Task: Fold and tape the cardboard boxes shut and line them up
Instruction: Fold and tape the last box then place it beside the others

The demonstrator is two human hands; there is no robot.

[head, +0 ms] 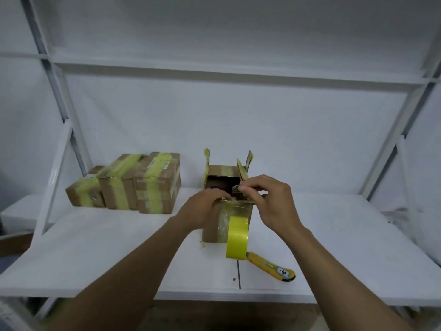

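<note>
Fingertips of left hand (202, 209) hidden over near rim of open cardboard box (213, 231) mid-shelf, grip unclear, right hand (272, 204) pinching small shiny scrap (236, 188), glossy yellow tape roll (237, 237) upright before box, three taped boxes (155, 185) left.

Both bare forearms are reaching up from the bottom corners of the frame and converging just below its centre. The left hand (206, 207) is showing its back to the camera, wrist bending slightly, and its fingers are curling over the near rim of the open box (214, 235). The right hand (269, 204) is sitting a little higher and to the right. Its thumb and forefinger are pinching a small shiny strip (236, 188) while its other fingers are curling loosely behind. The two hands are hovering close together, fingertips near each other but not touching.
</note>
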